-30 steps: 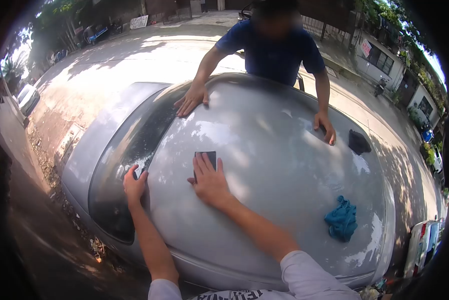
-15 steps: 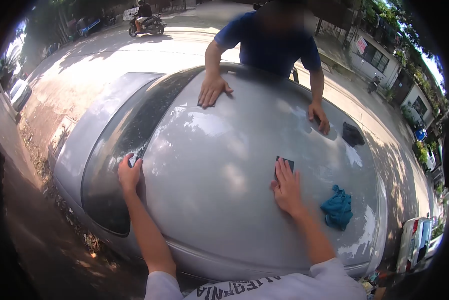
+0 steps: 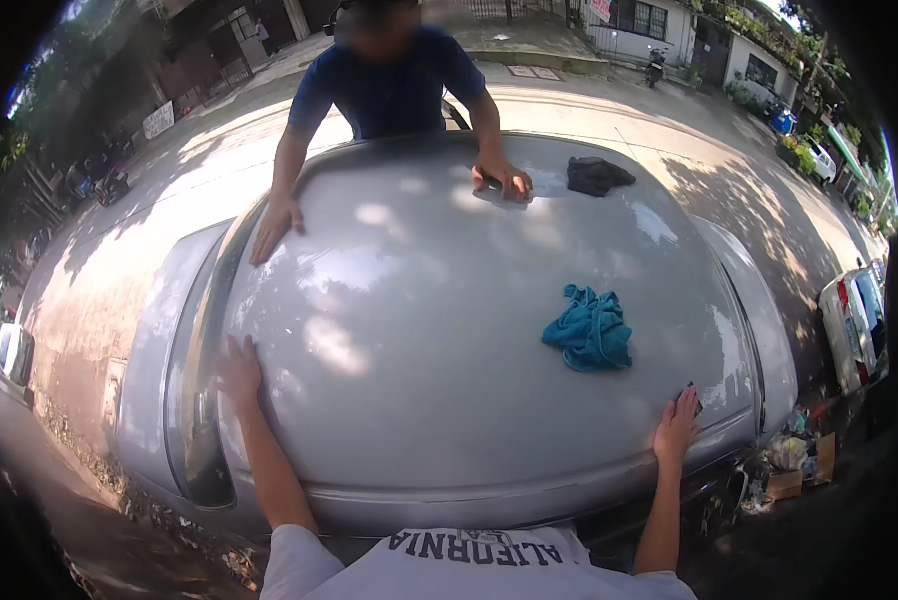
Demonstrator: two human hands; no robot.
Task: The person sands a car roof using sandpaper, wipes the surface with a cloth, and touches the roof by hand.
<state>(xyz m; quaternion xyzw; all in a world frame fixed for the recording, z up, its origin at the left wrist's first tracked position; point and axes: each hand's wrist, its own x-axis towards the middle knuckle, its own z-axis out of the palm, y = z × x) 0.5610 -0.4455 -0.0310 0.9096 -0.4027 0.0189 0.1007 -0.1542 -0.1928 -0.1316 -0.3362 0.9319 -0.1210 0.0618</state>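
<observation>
Car roof point(image 3: 429, 420), silver: surface bounded along the near side by a rounded side rim point(image 3: 469, 490) and at the left end by dark glass point(image 3: 209, 430). A broad stretch of bare paint is left between the two hands of the wearer. The left hand point(image 3: 241, 372), blurred, is placed at the left margin beside the glass, open with fingers spread; whether anything is covered by the palm cannot be told. The right hand point(image 3: 677, 428) is set close to the near right corner, its fingers laid over a dark pad point(image 3: 697, 407), which is held against the roof and mostly hidden.

Changes noted: the right hand and pad have been carried from the middle of the roof past the blue cloth to the right end; the co-worker's right hand point(image 3: 279, 225) has been shifted to the glass-side edge.

Also listed: blue cloth point(image 3: 589, 330), crumpled, lying between the right hand and the far side, in the way of a straight pass across; dark cloth point(image 3: 599, 175), at the far edge; co-worker's left hand point(image 3: 509, 180), bent-fingered, rested near it; cardboard box point(image 3: 824, 460), on the ground beyond the near right corner.
</observation>
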